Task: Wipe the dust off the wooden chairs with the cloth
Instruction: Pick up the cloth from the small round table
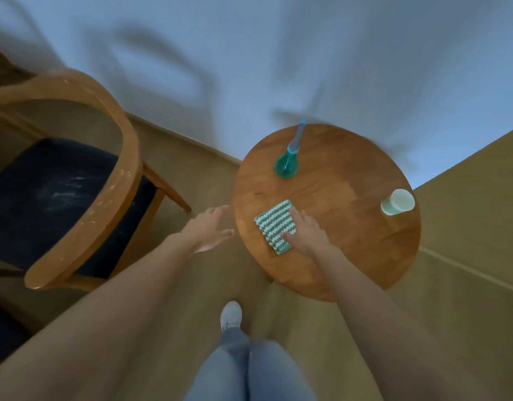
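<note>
- The right hand (306,233) lay flat on the bench (350,241), fingers spread, its fingertips pressing the right edge of the cloth (274,224) (green and white zigzag, folded).
- The left hand (210,228) hovered open and empty off the bench's left edge, between the cloth and the wooden chair (116,180).
- Beyond the right hand stood a teal bottle (287,164); a pale cup (397,201) stood far to its right.

One head-worn wide view looks steeply down, close over seemingly motion-blurred floor.
</note>
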`<control>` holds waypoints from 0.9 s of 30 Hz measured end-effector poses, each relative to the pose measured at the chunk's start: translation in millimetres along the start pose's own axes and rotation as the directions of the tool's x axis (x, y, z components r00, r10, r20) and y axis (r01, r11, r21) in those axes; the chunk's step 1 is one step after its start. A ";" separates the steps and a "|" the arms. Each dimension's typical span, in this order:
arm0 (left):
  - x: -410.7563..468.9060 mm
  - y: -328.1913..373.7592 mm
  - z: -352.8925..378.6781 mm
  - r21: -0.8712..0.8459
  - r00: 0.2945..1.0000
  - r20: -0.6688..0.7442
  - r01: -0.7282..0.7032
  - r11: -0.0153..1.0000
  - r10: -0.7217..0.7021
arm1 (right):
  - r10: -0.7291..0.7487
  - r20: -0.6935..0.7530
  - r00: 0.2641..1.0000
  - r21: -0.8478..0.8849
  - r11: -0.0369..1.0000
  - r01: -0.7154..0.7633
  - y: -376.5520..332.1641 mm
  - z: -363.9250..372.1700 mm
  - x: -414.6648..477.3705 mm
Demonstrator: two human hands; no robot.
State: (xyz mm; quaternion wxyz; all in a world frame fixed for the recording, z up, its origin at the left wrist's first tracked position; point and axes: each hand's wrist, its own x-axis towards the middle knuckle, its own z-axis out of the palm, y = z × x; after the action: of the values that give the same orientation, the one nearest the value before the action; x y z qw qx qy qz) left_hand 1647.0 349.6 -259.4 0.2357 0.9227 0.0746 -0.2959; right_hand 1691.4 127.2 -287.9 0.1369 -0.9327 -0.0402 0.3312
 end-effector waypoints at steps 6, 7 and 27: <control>66.1 -34.2 29.6 -0.048 0.994 0.083 0.071 0.996 -0.066 | 0.020 0.065 0.998 -0.082 0.997 -0.015 -6.3 48.4 76.2; 73.9 -39.7 36.0 -0.065 0.992 0.092 0.095 0.993 -0.089 | 0.023 0.076 0.997 -0.097 0.995 -0.015 -6.3 57.8 86.4; 111.7 -68.1 83.7 -0.242 0.975 0.125 0.208 0.948 -0.182 | 0.006 -0.310 0.951 -0.083 0.996 -0.034 7.1 101.9 129.2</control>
State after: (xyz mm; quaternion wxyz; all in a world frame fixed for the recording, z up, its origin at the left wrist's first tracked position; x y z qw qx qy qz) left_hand 1676.2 369.1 -410.7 0.3247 0.8568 0.1906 -0.3523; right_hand 1727.6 165.1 -444.0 0.0973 -0.9785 -0.0233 0.1805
